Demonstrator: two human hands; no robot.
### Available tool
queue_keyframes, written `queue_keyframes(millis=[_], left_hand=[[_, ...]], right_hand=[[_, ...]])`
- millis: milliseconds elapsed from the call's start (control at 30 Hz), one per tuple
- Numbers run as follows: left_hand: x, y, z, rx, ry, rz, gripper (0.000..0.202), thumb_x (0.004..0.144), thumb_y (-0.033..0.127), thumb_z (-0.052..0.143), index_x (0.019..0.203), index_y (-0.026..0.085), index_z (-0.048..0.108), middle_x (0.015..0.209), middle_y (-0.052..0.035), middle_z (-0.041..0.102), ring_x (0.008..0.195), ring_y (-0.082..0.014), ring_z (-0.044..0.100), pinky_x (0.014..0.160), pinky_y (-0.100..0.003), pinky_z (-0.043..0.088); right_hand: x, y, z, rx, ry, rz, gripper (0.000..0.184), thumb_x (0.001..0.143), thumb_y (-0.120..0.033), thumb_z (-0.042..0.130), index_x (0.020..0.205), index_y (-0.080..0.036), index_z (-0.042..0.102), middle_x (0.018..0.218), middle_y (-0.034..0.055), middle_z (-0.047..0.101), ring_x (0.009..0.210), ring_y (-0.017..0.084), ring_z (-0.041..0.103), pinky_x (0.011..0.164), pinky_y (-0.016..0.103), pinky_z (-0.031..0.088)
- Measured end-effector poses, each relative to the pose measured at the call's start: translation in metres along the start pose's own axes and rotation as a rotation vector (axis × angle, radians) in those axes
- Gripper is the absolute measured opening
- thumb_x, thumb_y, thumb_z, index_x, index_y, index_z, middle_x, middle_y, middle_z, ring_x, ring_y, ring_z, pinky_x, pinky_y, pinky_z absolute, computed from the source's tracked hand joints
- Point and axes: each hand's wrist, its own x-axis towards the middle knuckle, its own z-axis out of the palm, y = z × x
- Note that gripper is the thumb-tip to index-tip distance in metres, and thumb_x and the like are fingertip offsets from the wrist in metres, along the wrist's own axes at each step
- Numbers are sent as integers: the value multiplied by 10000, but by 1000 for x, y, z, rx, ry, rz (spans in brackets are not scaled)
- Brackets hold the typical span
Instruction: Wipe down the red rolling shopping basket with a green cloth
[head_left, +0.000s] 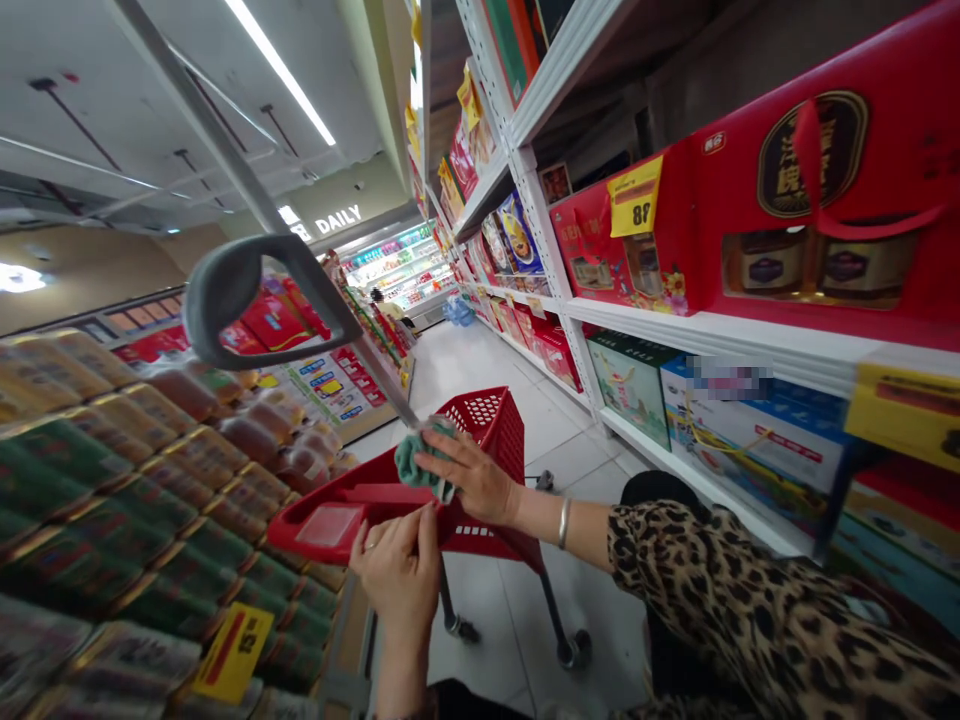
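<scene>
A red plastic shopping cart (499, 430) stands in the aisle before me on dark wheels. My left hand (401, 560) is closed over the near edge of its red rim, with a ring on one finger. In my right hand (469, 475) is a green cloth (424, 460), pressed against the cart's upper edge at the foot of a grey pole (382, 370). Part of the cloth is hidden under my fingers. A grey loop handle (274, 300) sits higher up on that pole, away from both hands.
White shelving (536, 230) with red gift boxes (630, 235) runs along the right. Stacked cans (172, 500) crowd the left, with a yellow price tag (235, 650). Tiled floor (480, 350) leads to a lit refrigerated case (397, 265). A person (390, 308) is far off.
</scene>
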Motion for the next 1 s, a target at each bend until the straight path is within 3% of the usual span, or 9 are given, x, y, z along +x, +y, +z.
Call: queue_keyframes(millis=[167,367,533,733,867,933,1000], left_hand=[[0,-37,-17,-91,-98,-19,423,950,481,477,731,246,752,717,-27,741,745,-203,658,936,-414,429],[0,-82,-36,-230,-206,-85,427,888,574,509,818,274,805,720,-26,739,729,-215,646,831,-406,470],[-4,-112,-52,-290,-265,-124,424,851,600,545,786,267,800,751,-38,745,757,-223,641,826,-396,502],[4,-118,-53,-360,-347,-138,416,825,589,566,758,244,789,755,-49,734,798,-227,637,809,-369,509],[17,-123,-47,-380,-430,-234,404,779,575,575,751,234,791,761,-58,729,810,-236,636,839,-375,514],[24,-128,-44,-376,-469,-278,403,752,571,571,738,228,781,803,-72,743,859,-251,647,873,-381,518],[32,-129,-41,-340,-522,-299,412,744,566,553,762,221,779,885,-90,764,939,-269,656,921,-389,514]], right_hand=[[-60,-15,38,-25,-133,-20,526,950,-83,470,1462,-191,521,1579,128,443,1512,209,308,1243,508,265],[-64,10,53,-58,-197,-60,575,917,-2,410,1454,-172,526,1576,123,449,1503,202,324,1233,488,297],[-70,43,60,-43,-243,-29,633,882,39,416,1475,-165,498,1561,145,464,1503,211,323,1200,505,338],[-82,87,44,-1,-284,129,530,949,0,386,1407,-206,557,1481,105,557,1373,168,499,1138,436,428],[-74,111,24,-19,-269,220,306,1016,-264,544,1310,-202,600,1348,96,613,1162,212,625,992,446,538],[-67,117,17,-32,-252,239,370,980,-378,625,1294,-184,598,1301,97,614,1098,235,640,931,460,563],[-60,119,15,-44,-234,258,391,972,-396,636,1294,-178,595,1286,97,614,1080,237,642,916,460,568]])
